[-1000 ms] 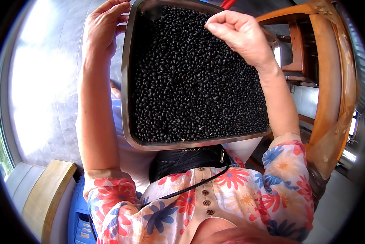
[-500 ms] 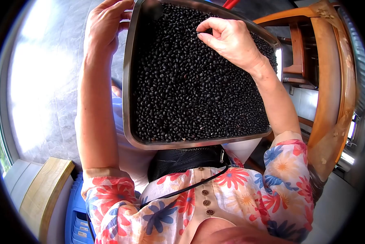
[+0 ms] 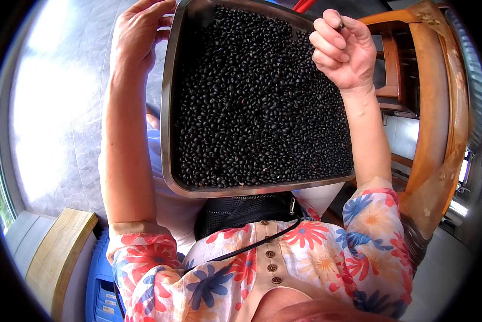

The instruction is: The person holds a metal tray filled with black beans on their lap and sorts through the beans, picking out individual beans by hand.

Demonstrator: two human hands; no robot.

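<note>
A metal tray (image 3: 166, 115) rests over my lap, spread with a thick layer of black beans (image 3: 251, 107). At its upper left rim, my left hand (image 3: 139, 35) grips the edge, its fingertips partly hidden by the rim. My right hand (image 3: 345, 51) is raised above the upper right side of the tray, palm turned up and fingers curled. Between its thumb and index finger is pinched a small dark piece that looks like a black bean (image 3: 341, 25).
A wooden chair (image 3: 434, 107) stands close on the right. To the lower left are a blue plastic stool or crate (image 3: 101, 279) and a wooden-topped ledge (image 3: 64, 252). A black bag (image 3: 225, 214) lies at my waist, and grey tiled floor (image 3: 64, 107) spreads left.
My right hand has lifted from just over the beans, moved right and turned palm up, with a small dark piece now showing in its pinch. The left hand has stayed at the rim.
</note>
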